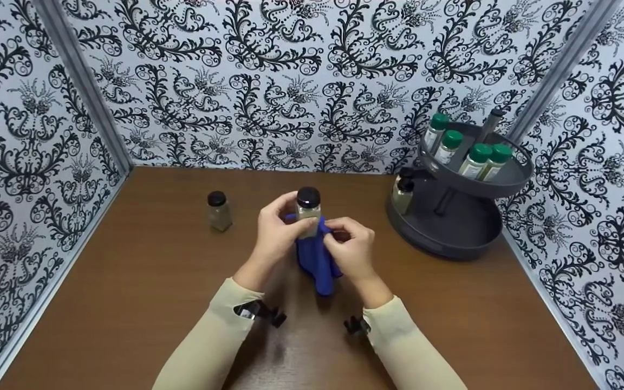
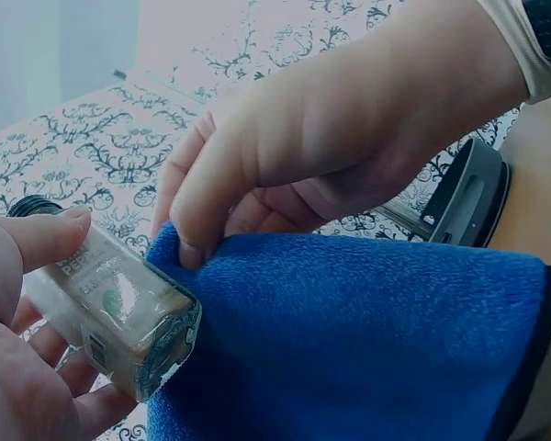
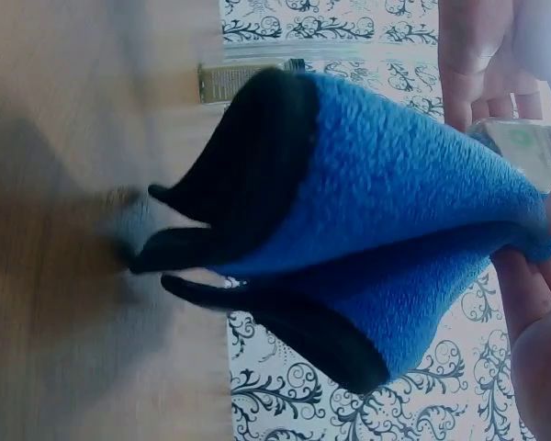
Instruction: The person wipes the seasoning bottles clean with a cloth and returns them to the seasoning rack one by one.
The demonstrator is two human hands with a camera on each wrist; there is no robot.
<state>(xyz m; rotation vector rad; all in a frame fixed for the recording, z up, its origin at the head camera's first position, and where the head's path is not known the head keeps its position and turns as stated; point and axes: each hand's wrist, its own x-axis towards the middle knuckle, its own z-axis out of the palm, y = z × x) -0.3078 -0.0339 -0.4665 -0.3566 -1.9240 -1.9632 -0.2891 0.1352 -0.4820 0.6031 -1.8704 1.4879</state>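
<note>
Held up over the table, a square glass spice jar with a black lid is gripped by my left hand. Its label, partly legible as pepper, faces the left wrist view, where the jar tilts with its base toward the cloth. My right hand pinches the top edge of a blue cloth between thumb and fingers. Folds of the cloth hang down from that pinch, showing a dark border in the right wrist view. Cloth and jar are side by side, the cloth overlapping behind the jar.
A second black-lidded spice jar stands on the wooden table to the left. At right is a dark two-tier turntable rack, with several green-capped jars above and black-topped jars below. Patterned walls enclose the table.
</note>
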